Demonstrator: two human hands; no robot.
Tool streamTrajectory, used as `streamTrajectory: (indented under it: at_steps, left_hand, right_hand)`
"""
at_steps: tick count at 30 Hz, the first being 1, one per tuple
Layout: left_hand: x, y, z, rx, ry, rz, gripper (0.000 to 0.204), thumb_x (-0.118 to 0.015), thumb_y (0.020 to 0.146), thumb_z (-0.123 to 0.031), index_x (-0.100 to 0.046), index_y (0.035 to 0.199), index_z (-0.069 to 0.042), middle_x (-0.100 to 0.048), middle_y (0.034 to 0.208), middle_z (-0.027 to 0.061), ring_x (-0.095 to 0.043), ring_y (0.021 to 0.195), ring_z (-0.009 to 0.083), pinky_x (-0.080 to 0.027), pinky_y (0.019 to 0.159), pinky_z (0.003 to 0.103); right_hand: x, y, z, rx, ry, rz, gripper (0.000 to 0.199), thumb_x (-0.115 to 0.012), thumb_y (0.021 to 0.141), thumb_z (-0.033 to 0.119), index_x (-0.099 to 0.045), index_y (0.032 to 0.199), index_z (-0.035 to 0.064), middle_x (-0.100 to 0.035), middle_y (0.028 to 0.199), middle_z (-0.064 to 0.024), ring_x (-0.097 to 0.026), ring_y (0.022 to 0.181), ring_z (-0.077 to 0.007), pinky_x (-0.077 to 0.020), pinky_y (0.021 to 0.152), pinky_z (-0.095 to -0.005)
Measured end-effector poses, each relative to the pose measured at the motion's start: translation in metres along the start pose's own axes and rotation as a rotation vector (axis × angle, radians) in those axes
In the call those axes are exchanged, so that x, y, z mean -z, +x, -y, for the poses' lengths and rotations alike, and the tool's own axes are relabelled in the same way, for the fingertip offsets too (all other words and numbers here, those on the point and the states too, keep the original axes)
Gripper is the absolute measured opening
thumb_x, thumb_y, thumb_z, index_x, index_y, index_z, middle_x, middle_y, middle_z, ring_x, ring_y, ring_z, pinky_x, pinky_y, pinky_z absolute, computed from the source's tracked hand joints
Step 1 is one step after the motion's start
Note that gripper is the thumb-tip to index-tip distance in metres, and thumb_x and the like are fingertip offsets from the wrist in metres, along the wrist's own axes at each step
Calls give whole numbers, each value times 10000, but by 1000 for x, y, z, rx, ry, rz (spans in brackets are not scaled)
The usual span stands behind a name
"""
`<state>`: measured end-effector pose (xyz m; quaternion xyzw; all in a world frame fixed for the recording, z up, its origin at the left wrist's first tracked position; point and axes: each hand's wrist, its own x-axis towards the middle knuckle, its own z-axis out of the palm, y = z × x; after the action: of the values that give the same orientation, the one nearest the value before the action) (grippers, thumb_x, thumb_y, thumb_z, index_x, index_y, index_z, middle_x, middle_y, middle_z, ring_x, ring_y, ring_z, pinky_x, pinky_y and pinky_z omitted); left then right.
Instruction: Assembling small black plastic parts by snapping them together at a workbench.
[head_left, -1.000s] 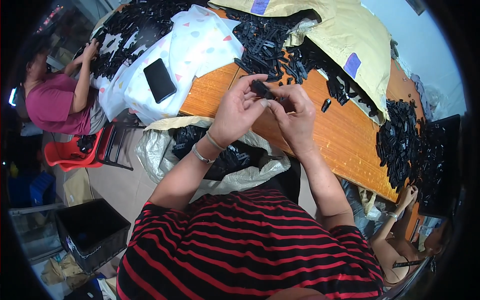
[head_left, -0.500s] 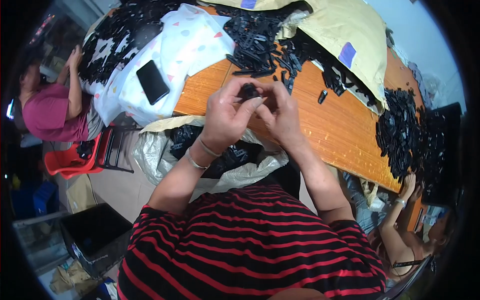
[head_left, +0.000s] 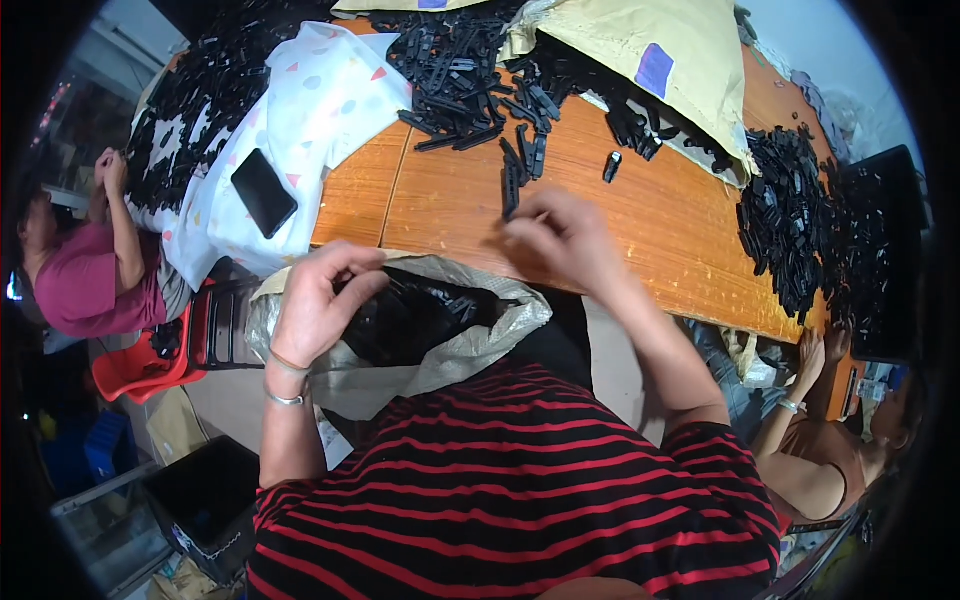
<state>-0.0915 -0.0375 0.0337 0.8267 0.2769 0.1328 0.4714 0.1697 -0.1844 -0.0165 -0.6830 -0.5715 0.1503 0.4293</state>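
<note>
My left hand (head_left: 325, 302) is over the left side of an open woven sack (head_left: 520, 318) at the table's near edge. Its fingers are bent, the thumb stands apart, and nothing shows between them. Inside the sack lie black plastic parts (head_left: 450, 310). My right hand (head_left: 572, 240) is above the table's near edge, just right of a long black plastic piece (head_left: 511, 188). Motion smears its fingertips, so whether they touch or hold anything is unclear. Beyond that piece, a loose heap of similar black parts (head_left: 450, 75) spreads over the wooden table (head_left: 440, 205).
A phone (head_left: 264, 193) lies on a patterned white plastic sheet (head_left: 335, 95). One small black part (head_left: 612, 167) sits alone. A yellowish sack (head_left: 640, 40) lies at the back; another black heap (head_left: 785, 220) is at right. Two people work at either side; a red chair (head_left: 150, 365) stands left.
My hands have parted: the left moved down and left over the sack, the right down toward the table. The small black part they held together no longer shows. The view has shifted slightly.
</note>
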Motion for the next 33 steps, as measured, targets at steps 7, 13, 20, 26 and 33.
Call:
streamTrajectory:
  at_steps: [7,13,20,26,33]
  left_hand:
    - [-68,79,-14,-354,303,-123,142,-657,832,-98,-649,959,-36,-650,849,123,-643,763,265,-497,667,350]
    - [-118,128,-12,-362,553,-33,233,-695,797,-241,-625,902,-46,-623,853,142,-632,803,327,-501,685,438]
    - [-127,133,-7,-232,562,-57,281,-730,762,-257,-604,875,-33,-637,845,154,-637,812,347,-510,702,438]
    - [-113,130,5,-37,558,-101,247,-724,763,-142,-588,941,-39,-663,882,127,-660,773,279,-516,669,386]
    - [-99,108,17,137,-759,24,316,-617,883,-28,-516,1180,2,-647,960,68,-643,850,110,-536,688,220]
  right_hand:
    - [80,-2,-76,-109,-587,-207,158,-664,785,31,-665,941,54,-605,864,-147,-626,756,-331,-494,650,-396]
    - [85,13,-94,12,-773,-3,298,-625,756,2,-662,1039,89,-591,1049,-103,-625,876,-312,-514,721,-397]
    - [93,18,-88,-64,-694,120,209,-653,817,72,-645,1025,72,-608,1013,-91,-609,952,-316,-508,767,-391]
    - [61,1,-67,-36,-276,58,261,-669,824,-5,-615,1076,38,-609,871,-115,-621,754,-237,-508,691,-340]
    - [18,11,-9,-275,90,-16,228,-632,888,19,-575,1107,-6,-632,807,-39,-607,669,-79,-500,589,-232]
